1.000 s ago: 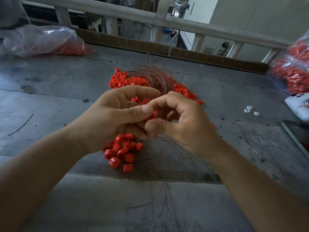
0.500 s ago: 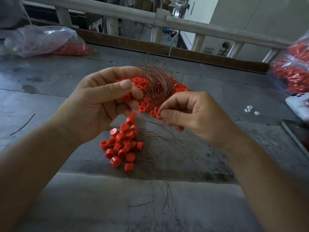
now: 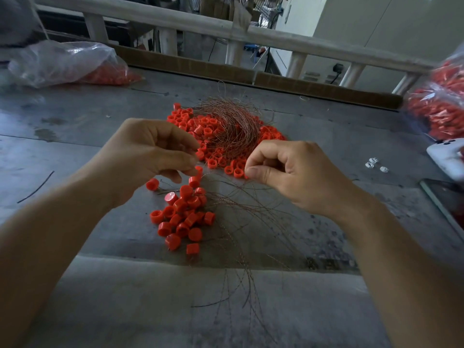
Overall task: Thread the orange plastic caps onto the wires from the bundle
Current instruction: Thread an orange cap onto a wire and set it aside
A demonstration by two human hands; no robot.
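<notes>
A loose heap of orange caps (image 3: pixel 213 146) lies mid-table under a coiled bundle of copper wires (image 3: pixel 233 121). Nearer me sits a smaller cluster of caps (image 3: pixel 183 217), with thin wires (image 3: pixel 251 222) trailing from it toward the table's front. My left hand (image 3: pixel 150 159) hovers above that cluster, fingers curled, thumb and fingertips pinching an orange cap (image 3: pixel 198 170). My right hand (image 3: pixel 288 177) is at the heap's near edge, thumb and forefinger pinched on a cap (image 3: pixel 246 176) that is mostly hidden; whether a wire is also held I cannot tell.
A clear bag of orange caps (image 3: pixel 70 64) lies far left and another bag (image 3: pixel 442 104) far right. A white device (image 3: pixel 447 159), three small white bits (image 3: pixel 375 165) and a dark flat panel (image 3: pixel 444 199) sit at the right. A stray wire (image 3: pixel 35 188) lies left. A rail (image 3: pixel 226 28) runs behind.
My hands, joined at the centre a second ago, have drawn apart. The left one dropped toward the near cluster; the right one stays at the heap's edge.
</notes>
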